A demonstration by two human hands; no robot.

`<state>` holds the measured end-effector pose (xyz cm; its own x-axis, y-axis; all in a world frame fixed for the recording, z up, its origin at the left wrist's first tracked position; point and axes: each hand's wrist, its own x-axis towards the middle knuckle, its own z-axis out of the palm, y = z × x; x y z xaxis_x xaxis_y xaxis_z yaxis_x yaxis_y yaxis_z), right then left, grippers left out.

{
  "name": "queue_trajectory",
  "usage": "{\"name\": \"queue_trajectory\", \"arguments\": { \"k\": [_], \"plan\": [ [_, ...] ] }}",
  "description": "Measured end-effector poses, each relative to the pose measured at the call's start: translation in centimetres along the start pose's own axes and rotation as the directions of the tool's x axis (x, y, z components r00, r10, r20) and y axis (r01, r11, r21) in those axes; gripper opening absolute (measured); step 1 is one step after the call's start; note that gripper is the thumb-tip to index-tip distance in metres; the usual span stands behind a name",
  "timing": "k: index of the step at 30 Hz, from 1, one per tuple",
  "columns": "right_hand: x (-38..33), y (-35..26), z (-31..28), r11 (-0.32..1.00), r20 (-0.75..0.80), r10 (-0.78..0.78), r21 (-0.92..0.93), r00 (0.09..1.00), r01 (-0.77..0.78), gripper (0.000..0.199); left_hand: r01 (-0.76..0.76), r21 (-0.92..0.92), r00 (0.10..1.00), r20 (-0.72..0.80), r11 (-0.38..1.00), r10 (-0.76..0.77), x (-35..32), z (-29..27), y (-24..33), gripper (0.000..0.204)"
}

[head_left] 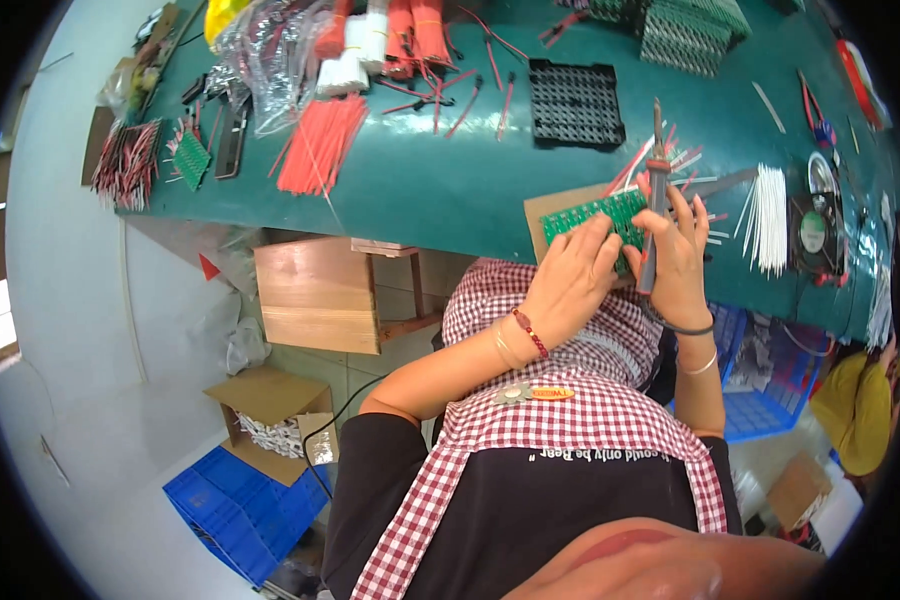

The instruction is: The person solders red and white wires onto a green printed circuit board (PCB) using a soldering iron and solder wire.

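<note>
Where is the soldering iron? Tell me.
In the head view, right of centre, the right hand holds the soldering iron by the green circuit board.

White words (602, 454) run across the black T-shirt (590, 500). The checked apron's (610, 410) orange pin (553, 393) has letters. The fan label (813, 232) by the tabletop's (420, 190) right edge is too tiny to read.

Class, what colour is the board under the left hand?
The board is green, best in head view.

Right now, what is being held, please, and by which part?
The right hand holds a soldering iron by its handle; the left hand touches the circuit board.
</note>
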<state>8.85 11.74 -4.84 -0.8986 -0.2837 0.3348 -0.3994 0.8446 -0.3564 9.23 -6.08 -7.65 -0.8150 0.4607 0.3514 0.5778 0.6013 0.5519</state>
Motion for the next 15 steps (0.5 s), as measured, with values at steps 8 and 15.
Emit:
{"name": "queue_trajectory", "arguments": {
  "k": [8, 15],
  "plan": [
    [0.2, -1.0, -0.2, 1.0, 0.051, 0.012, -0.009, 0.999, -0.012, 0.044, 0.087, 0.508, 0.874, -0.451, 0.857, 0.178, 15.0, -14.0, -20.5, 0.01],
    [0.2, -1.5, 0.0, 0.998, 0.035, 0.069, 0.004, 0.997, -0.07, 0.046, -0.064, 0.946, 0.997, 0.05, 0.316, 0.054, 21.4, -16.7, -35.5, 0.021]
  ]
}}
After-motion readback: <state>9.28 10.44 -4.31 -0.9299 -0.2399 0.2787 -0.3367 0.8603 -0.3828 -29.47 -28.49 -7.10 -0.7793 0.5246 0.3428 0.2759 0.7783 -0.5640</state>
